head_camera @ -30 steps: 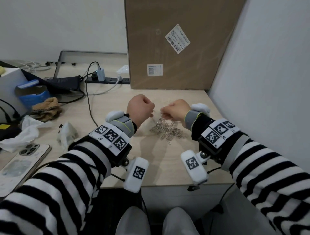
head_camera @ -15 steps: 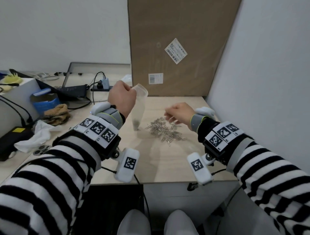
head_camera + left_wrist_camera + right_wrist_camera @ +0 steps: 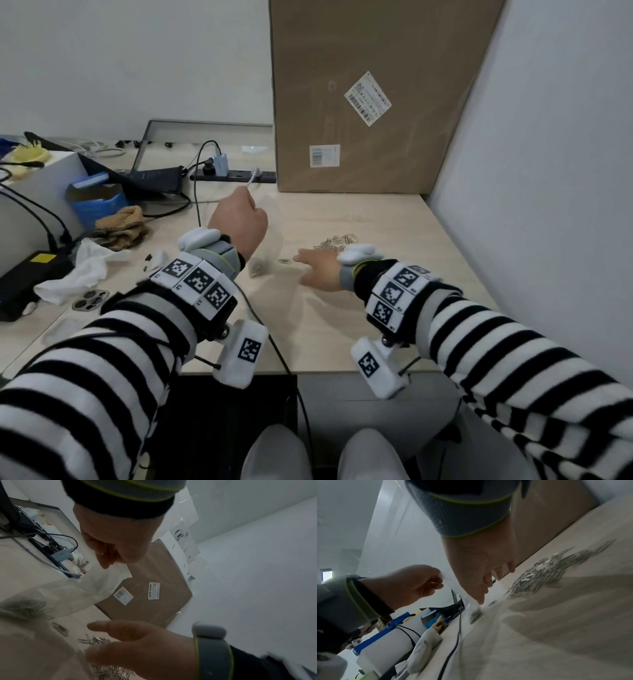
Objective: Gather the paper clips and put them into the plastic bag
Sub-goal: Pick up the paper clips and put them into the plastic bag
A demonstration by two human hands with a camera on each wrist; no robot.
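Note:
My left hand point(image 3: 239, 222) is raised over the desk and pinches the top edge of the clear plastic bag point(image 3: 265, 246). The bag point(image 3: 68, 591) hangs down with a few paper clips point(image 3: 475, 614) in its bottom. Low over the desk, my right hand point(image 3: 317, 272) is empty, its fingers stretched left toward one stray clip point(image 3: 284, 261) beside the bag. The pile of silver paper clips point(image 3: 337, 240) lies just behind that hand, partly hidden by the wrist. The pile point(image 3: 547, 577) shows fully in the right wrist view.
A tall cardboard box point(image 3: 370, 102) leans at the back, and a white wall point(image 3: 548, 171) closes the right side. At the left lie a black cable point(image 3: 197, 205), crumpled tissue point(image 3: 85, 270), a brown cloth point(image 3: 121, 226), a phone point(image 3: 90, 298) and a power strip point(image 3: 236, 176).
My hands have parted from above the pile. The left one has lifted the bag up and to the left. The right one has dropped to the desk and reached left.

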